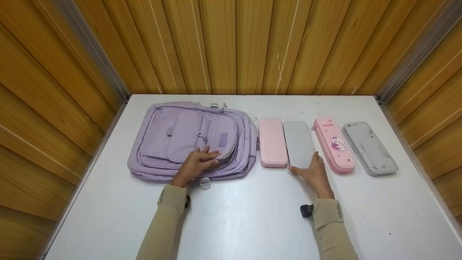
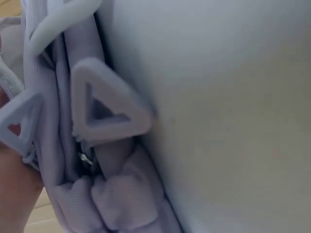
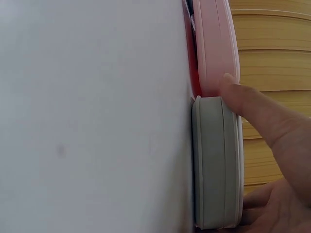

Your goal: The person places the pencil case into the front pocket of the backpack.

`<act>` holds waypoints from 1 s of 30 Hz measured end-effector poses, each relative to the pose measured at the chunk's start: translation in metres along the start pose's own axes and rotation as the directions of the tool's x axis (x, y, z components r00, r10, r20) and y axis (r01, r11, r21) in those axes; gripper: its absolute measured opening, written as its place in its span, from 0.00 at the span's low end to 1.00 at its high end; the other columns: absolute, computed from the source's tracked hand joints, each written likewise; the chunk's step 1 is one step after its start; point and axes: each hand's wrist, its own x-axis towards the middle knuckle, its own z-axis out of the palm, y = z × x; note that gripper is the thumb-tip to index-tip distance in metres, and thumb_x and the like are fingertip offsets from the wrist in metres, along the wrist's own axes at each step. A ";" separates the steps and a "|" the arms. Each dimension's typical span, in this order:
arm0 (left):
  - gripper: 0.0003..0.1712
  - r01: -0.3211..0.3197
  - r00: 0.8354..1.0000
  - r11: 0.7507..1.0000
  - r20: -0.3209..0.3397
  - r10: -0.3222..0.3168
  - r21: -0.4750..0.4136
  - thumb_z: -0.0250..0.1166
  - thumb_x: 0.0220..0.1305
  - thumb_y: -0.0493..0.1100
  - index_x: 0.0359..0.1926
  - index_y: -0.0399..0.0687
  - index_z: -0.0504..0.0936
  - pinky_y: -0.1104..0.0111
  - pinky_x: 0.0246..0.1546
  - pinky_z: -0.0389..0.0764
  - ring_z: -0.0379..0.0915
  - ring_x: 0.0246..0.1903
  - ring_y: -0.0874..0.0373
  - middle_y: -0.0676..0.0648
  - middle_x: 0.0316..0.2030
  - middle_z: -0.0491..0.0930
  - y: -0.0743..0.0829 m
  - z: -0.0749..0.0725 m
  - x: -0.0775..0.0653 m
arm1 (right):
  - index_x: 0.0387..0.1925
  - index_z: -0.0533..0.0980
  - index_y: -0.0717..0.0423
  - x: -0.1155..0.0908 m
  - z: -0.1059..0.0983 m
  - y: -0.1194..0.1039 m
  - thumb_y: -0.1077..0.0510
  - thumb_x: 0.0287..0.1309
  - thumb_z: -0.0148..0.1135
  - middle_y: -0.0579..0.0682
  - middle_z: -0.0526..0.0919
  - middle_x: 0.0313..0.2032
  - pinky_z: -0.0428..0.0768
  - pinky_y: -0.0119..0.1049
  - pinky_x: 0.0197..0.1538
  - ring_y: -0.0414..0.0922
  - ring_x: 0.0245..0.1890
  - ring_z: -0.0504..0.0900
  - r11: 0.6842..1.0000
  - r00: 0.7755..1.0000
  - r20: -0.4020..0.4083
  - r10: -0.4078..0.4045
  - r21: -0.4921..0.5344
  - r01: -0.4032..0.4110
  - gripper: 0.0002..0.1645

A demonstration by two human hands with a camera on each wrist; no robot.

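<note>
A lilac backpack [image 1: 186,137] lies flat on the white table. My left hand [image 1: 197,162] rests on its front pocket near the curved zip edge, fingers fairly straight; in the left wrist view the bag hides most of that hand [image 2: 17,179]. To the bag's right lies a plain pink pencil case [image 1: 273,142], and beside it a light grey pencil case [image 1: 299,141]. My right hand [image 1: 314,173] grips the near end of this grey case, thumb on the left corner and fingers along the right side. The right wrist view shows the thumb [image 3: 257,109] where both cases meet.
Further right lie a pink pencil case with a rabbit picture [image 1: 335,144] and a smudged grey case [image 1: 370,148]. Plastic strap buckles [image 2: 109,104] hang at the backpack's near side. Wood-patterned panels [image 1: 249,47] enclose the table's back and sides.
</note>
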 end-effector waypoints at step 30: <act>0.18 0.140 0.930 0.888 -0.249 -0.269 -0.437 0.66 0.62 0.44 0.52 0.45 0.82 0.78 0.46 0.75 0.76 0.45 0.64 0.48 0.50 0.83 -0.001 -0.014 -0.004 | 0.73 0.39 0.66 0.002 -0.019 -0.002 0.44 0.44 0.75 0.68 0.42 0.73 0.48 0.53 0.75 0.64 0.73 0.44 0.999 0.989 -0.144 -0.019 0.029 0.023 0.70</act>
